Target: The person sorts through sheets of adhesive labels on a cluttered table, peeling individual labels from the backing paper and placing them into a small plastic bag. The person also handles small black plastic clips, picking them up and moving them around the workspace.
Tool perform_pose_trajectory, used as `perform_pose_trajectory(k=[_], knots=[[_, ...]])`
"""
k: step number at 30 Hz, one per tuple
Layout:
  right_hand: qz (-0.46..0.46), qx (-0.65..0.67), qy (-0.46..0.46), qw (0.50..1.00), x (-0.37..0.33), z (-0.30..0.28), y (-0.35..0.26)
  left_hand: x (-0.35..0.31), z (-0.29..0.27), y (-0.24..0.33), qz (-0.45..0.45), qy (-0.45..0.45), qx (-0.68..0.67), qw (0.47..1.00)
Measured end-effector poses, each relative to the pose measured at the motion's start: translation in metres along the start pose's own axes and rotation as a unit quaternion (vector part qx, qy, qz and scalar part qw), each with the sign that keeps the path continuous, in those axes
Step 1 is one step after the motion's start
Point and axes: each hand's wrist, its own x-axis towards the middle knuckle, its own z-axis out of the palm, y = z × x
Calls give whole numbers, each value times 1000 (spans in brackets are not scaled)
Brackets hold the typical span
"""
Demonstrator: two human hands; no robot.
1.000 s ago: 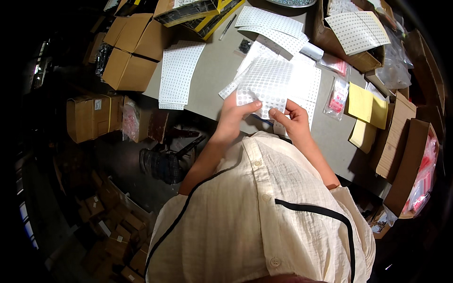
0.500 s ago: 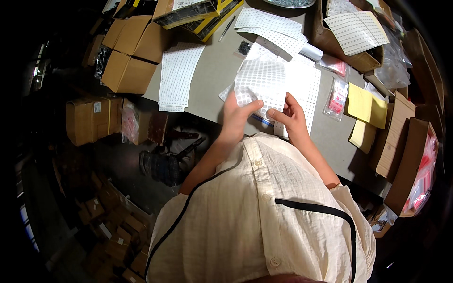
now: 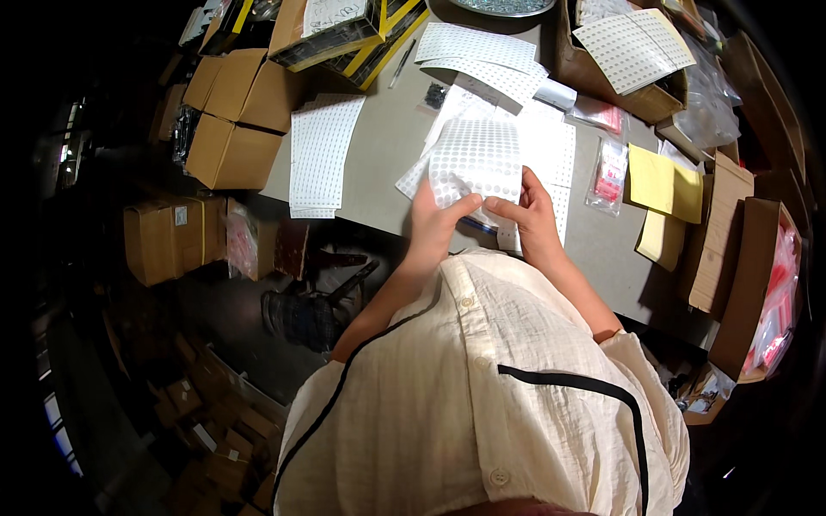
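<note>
Between both hands I hold a translucent sheet of round stickers (image 3: 475, 159) up off the table, its rows of grey dots facing me. My left hand (image 3: 436, 219) closes on its lower left corner, thumb on top and fingers hidden behind. My right hand (image 3: 535, 215) grips the lower right edge, thumb across the front. The two thumb tips nearly meet at the near edge. Under and beyond the sheet lie white printed label sheets (image 3: 559, 163), and something blue peeks out below it. Farther back, more label sheets (image 3: 482, 56) overlap.
A stack of label sheets (image 3: 325, 155) lies at the table's left, next to an open carton (image 3: 245, 95). Toward the right are a bag of red-and-white packets (image 3: 609, 176), yellow paper (image 3: 667, 185) and an open box (image 3: 748, 292). A pen (image 3: 402, 64) and metal dish (image 3: 503, 5) sit at the back.
My thumbs have drawn closer together on the sticker sheet, and the sheet stands flatter toward me. The whole view has shifted slightly; both hands keep their hold.
</note>
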Motion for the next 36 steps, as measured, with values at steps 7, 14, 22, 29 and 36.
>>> perform_pose_trajectory(k=[7,14,22,29,36], knots=[[0,10,-23,1000,-2,-9,0,0,-1,0,1,3,-4,1000],[0,17,-4,1000,2,-14,1,1,-4,-7,19,22,19,999],[13,26,-4,1000,6,-15,3,2,-8,-8,-2,19,9,1000],[16,28,2,999,8,-15,4,5,-10,-8,1,19,16,1000],[-1,11,18,1000,6,-20,5,2,-10,-4,5,17,12,1000]])
